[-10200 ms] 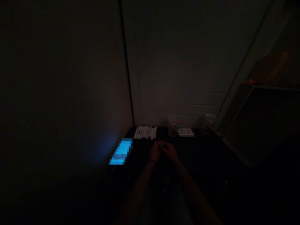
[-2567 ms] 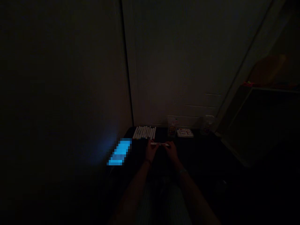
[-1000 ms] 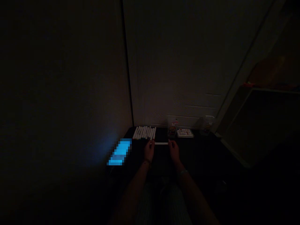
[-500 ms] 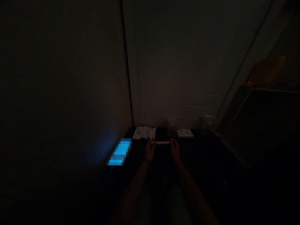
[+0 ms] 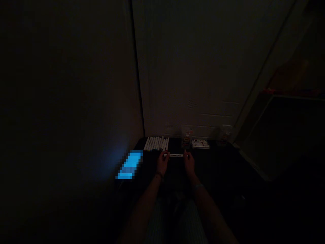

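Between my two hands a slim white marker (image 5: 176,155) is held level, with dark print along its barrel. The fingers of my left hand (image 5: 162,162) pinch its left end. My right hand (image 5: 189,162) pinches the right end. Just beyond my left hand lies a row of several white markers (image 5: 156,143), side by side and slightly slanted. Past my right hand is a stack of white markers (image 5: 200,144), next to a clear plastic case (image 5: 186,139) with a dark label.
A second clear case (image 5: 224,136) stands farther right against the wall (image 5: 203,67). To the left a bright blue, pixelated screen (image 5: 130,165) lies on the dark table (image 5: 175,176). A dark panel with a pale edge (image 5: 256,122) is at the right. The room is very dim.
The held marker has rolled between my fingers, so print now shows where its barrel was plain white. My hands have stayed almost in place.
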`<state>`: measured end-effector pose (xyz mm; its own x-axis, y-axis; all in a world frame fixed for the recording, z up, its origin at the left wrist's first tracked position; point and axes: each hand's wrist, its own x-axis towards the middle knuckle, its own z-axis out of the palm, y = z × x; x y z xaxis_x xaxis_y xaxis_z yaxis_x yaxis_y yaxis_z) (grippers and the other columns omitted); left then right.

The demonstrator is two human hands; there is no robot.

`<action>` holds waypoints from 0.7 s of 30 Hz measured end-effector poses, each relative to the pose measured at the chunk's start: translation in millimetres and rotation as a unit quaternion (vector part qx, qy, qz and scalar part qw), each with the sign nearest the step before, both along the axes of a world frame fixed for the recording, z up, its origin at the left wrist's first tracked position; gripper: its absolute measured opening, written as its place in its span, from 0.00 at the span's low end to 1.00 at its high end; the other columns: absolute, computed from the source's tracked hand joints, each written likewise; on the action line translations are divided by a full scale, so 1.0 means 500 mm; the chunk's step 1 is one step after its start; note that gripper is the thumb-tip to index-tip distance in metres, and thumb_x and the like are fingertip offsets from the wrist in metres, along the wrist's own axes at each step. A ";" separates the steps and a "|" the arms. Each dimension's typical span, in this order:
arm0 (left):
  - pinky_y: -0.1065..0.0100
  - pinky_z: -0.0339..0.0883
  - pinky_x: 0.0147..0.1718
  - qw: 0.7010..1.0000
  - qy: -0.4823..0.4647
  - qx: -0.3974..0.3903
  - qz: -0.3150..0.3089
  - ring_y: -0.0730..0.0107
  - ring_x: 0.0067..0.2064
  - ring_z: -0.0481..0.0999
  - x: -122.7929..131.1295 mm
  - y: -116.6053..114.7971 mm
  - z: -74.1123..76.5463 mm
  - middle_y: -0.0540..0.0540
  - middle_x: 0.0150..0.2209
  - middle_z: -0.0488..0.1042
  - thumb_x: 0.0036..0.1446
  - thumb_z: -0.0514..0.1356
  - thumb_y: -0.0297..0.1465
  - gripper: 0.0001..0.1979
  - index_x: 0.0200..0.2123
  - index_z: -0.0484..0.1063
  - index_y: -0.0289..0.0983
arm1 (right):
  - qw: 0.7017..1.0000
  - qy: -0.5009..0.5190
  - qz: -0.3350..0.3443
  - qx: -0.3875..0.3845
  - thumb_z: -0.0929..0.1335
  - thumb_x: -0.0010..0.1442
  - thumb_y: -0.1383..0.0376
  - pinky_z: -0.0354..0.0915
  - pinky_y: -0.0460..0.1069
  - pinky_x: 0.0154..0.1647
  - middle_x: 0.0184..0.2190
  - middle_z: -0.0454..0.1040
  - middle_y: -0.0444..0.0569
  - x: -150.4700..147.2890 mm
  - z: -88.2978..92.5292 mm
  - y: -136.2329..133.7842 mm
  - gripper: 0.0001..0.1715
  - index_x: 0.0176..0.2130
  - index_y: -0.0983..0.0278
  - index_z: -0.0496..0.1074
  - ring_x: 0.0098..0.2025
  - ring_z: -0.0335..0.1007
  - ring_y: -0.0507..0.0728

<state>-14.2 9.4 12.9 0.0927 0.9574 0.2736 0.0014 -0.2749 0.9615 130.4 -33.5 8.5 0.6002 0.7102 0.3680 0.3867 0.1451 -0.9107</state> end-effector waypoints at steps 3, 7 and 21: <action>0.76 0.52 0.20 1.000 -0.002 -0.003 0.001 0.79 0.21 0.59 0.000 -0.001 0.003 0.53 0.20 0.61 0.46 0.54 0.47 0.21 0.34 0.67 0.35 | 1.000 -0.005 0.008 0.008 0.56 0.55 0.48 0.53 0.43 0.26 0.21 0.62 0.41 -0.004 0.005 -0.004 0.24 0.26 0.64 0.64 0.25 0.56 0.49; 0.75 0.53 0.22 1.000 -0.007 -0.007 0.024 0.78 0.22 0.59 -0.001 0.001 0.005 0.53 0.19 0.61 0.46 0.52 0.48 0.21 0.32 0.67 0.35 | 0.999 0.006 0.031 0.015 0.57 0.54 0.49 0.55 0.43 0.27 0.23 0.65 0.43 -0.004 0.007 -0.003 0.23 0.30 0.64 0.65 0.27 0.59 0.50; 0.73 0.55 0.23 0.998 -0.017 -0.012 0.056 0.77 0.22 0.60 -0.003 0.023 -0.023 0.51 0.22 0.63 0.51 0.46 0.47 0.22 0.32 0.67 0.36 | 0.995 0.043 0.085 0.029 0.60 0.52 0.49 0.58 0.44 0.29 0.26 0.67 0.44 -0.011 0.012 -0.004 0.21 0.34 0.64 0.66 0.29 0.62 0.51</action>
